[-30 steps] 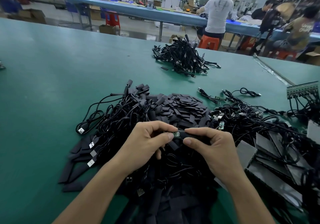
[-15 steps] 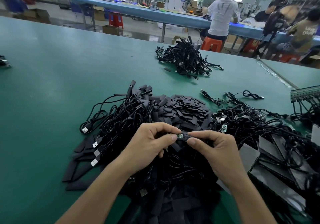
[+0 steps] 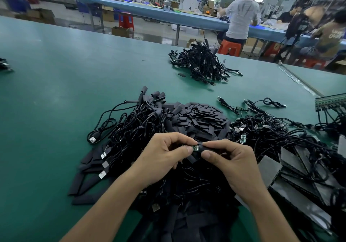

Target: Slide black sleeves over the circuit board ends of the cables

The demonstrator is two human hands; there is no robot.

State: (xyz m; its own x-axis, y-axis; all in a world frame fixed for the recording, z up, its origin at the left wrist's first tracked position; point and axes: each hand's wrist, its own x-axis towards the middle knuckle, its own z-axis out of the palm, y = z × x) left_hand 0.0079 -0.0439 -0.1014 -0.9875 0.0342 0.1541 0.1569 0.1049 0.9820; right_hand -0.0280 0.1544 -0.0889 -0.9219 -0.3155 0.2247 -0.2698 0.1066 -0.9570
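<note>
My left hand (image 3: 162, 155) pinches a small green circuit board (image 3: 195, 147) on the end of a black cable. My right hand (image 3: 231, 162) pinches a black sleeve (image 3: 205, 148) whose open end meets the board; part of the board still shows between my fingertips. Both hands hover over a big heap of loose black sleeves (image 3: 198, 114) and tangled black USB cables (image 3: 131, 127). More cables with bare green boards (image 3: 243, 138) lie to the right.
A second pile of cables (image 3: 204, 64) sits farther back on the green table (image 3: 56, 92). Grey flat panels (image 3: 299, 166) and a connector strip (image 3: 331, 101) lie at the right. People sit on orange stools at a blue bench behind.
My hands have stayed together at the same spot; the sleeve has crept a little over the board. The camera view shifted slightly.
</note>
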